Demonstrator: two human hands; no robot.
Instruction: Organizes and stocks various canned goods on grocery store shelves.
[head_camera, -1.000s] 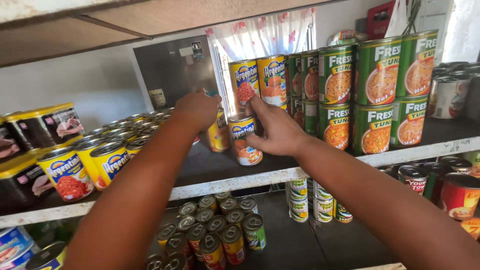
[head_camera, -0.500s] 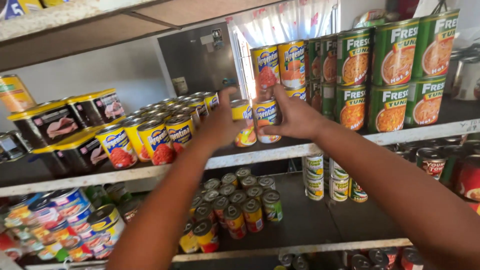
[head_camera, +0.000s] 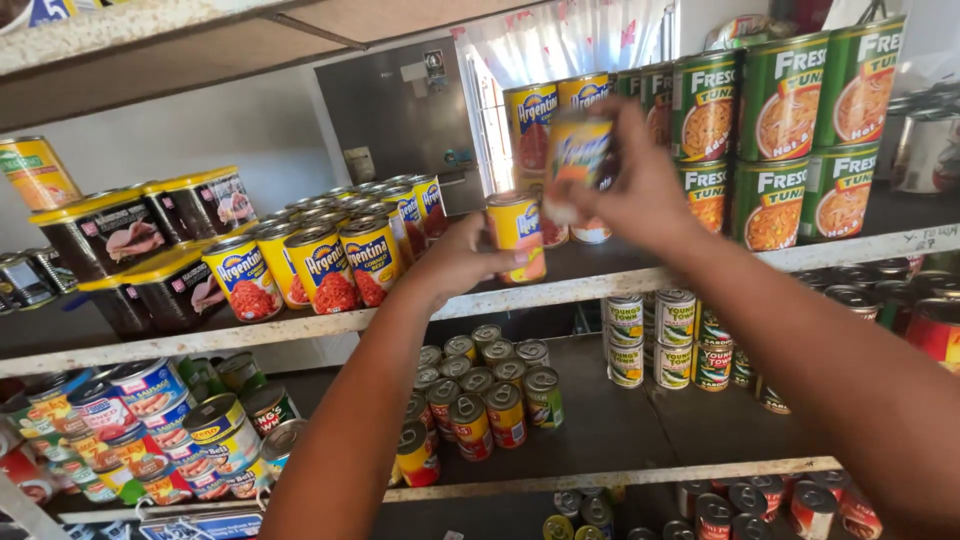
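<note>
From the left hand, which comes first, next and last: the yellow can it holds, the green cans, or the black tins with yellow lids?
1. Yellow can, gripped in the left hand.
2. Black tins with yellow lids, far left on the same shelf.
3. Green cans, stacked far right.

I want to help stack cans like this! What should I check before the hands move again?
1. Left hand has a firm hold on its yellow can: ok.
2. Right hand grips the raised yellow can: ok, though the can is blurred.
3. Both held cans upright: left ok, right cannot tell.
4. Free room on the shelf under the raised can: cannot tell, hands hide it.
5. Green can stacks beside the right hand standing straight: ok.
</note>
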